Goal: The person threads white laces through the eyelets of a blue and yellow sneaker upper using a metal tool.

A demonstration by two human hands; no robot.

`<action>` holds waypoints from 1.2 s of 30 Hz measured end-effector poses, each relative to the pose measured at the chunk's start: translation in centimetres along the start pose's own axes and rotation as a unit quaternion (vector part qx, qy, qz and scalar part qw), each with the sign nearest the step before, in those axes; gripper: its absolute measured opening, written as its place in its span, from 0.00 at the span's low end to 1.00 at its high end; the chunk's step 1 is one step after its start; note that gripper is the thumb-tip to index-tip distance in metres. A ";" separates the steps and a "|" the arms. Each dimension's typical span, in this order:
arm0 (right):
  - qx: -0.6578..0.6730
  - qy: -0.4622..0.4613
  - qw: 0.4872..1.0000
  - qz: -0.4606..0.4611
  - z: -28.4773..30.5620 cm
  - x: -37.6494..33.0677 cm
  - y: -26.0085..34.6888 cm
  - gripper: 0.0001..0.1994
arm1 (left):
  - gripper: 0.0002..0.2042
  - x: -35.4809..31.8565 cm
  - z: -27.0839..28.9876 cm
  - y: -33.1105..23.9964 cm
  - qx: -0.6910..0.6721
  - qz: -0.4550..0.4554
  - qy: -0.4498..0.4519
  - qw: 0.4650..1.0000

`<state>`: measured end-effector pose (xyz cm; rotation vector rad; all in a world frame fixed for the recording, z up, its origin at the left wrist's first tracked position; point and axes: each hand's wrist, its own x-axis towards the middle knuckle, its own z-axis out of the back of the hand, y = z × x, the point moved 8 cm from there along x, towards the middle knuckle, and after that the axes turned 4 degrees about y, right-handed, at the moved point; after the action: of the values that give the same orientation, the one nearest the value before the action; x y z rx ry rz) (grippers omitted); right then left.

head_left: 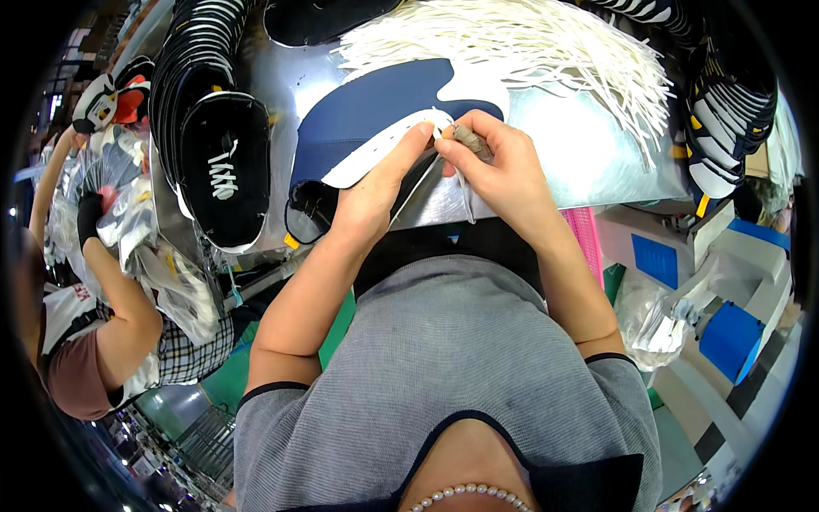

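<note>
A navy shoe upper (367, 102) with a white eyelet strip (367, 160) lies at the near edge of the metal table. My left hand (375, 192) pinches that strip, thumb on top, near its upper end. Close against it, my right hand (503, 162) is closed round a short tool with a tan, wrapped handle (473, 143). The tool's tip is at the strip, partly hidden by my fingers. A pale lace (467, 200) hangs down below my right hand; whether it passes through an eyelet I cannot tell.
White laces (529, 43) lie loose across the back. Nested black-and-white shoe uppers (223, 171) line the left, with another stack (717, 128) far right. A pink basket (586, 243) and a grey machine with blue panels (734, 341) stand right. A co-worker's arm (115, 294) reaches up at left.
</note>
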<state>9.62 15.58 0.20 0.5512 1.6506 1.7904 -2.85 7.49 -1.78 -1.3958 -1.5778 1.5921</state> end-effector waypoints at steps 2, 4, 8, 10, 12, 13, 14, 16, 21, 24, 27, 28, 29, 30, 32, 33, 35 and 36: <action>-0.022 0.011 1.000 0.019 0.0 -0.6 0.7 0.09 | 0.13 0.1 -0.1 -0.6 -0.033 -0.001 -0.011 0.999; 0.067 -0.025 0.997 -0.008 0.6 -1.3 0.4 0.08 | 0.12 0.2 -0.2 -0.3 -0.051 -0.025 0.002 0.998; 0.044 -0.002 0.999 0.006 0.8 -1.1 0.5 0.07 | 0.12 0.1 -0.1 -0.5 -0.032 -0.015 -0.008 0.999; 0.052 0.000 0.999 0.010 0.9 -1.1 0.2 0.07 | 0.11 0.2 -0.1 -0.6 -0.028 -0.018 -0.006 0.999; 0.061 0.003 0.998 0.015 1.2 -1.1 0.3 0.07 | 0.11 0.0 -0.5 -0.9 0.002 -0.027 0.005 1.000; 0.063 0.009 0.998 0.000 1.2 -1.1 0.2 0.07 | 0.10 -0.2 -0.8 -1.3 0.011 -0.051 0.011 0.999; 0.064 0.015 0.998 -0.014 1.3 -1.1 0.2 0.08 | 0.10 -0.5 -1.0 -1.5 0.012 -0.051 0.013 0.999; 0.025 0.013 0.999 -0.019 1.9 -1.2 1.0 0.08 | 0.10 -1.3 -1.4 -2.7 0.165 -0.109 -0.015 0.980; -0.279 0.008 0.957 0.080 -0.1 0.4 1.7 0.07 | 0.10 -4.5 -5.0 -5.2 0.552 -0.404 0.012 0.729; -0.406 0.071 0.910 0.041 -1.5 1.0 2.5 0.07 | 0.09 -2.4 -1.3 -3.2 0.363 -0.306 0.001 0.880; -0.339 0.038 0.937 0.079 3.5 -1.6 5.5 0.10 | 0.13 -1.4 2.8 -0.6 0.167 -0.058 -0.016 0.984; -0.272 0.003 0.961 0.047 5.4 -2.0 5.8 0.12 | 0.15 -1.4 3.0 -0.5 0.086 -0.029 0.014 0.996; -0.263 -0.052 0.962 0.054 6.5 -1.7 6.0 0.15 | 0.13 -1.9 2.7 -1.5 0.102 0.006 0.023 0.994; -0.252 -0.107 0.960 0.060 7.5 -1.1 5.7 0.19 | 0.12 -1.4 2.2 -2.5 0.137 -0.074 0.033 0.987; -0.096 -0.062 0.990 0.088 6.5 1.6 -0.4 0.23 | 0.13 -0.9 1.3 -1.2 0.131 -0.011 0.048 0.990; -0.056 -0.064 0.995 0.046 5.6 1.8 -1.8 0.23 | 0.13 -0.6 1.8 -0.6 0.097 -0.038 0.040 0.994; -0.013 -0.062 0.998 -0.004 4.2 1.8 -2.8 0.22 | 0.14 -0.4 2.2 -0.9 0.160 -0.047 0.009 0.986; -0.031 -0.080 0.996 -0.024 4.5 1.7 -2.4 0.22 | 0.14 -0.2 2.5 -1.2 0.224 -0.062 -0.018 0.972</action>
<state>11.82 20.03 -1.76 0.6054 1.4835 1.7103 -5.40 6.51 -1.10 -1.0103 -1.1944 1.7652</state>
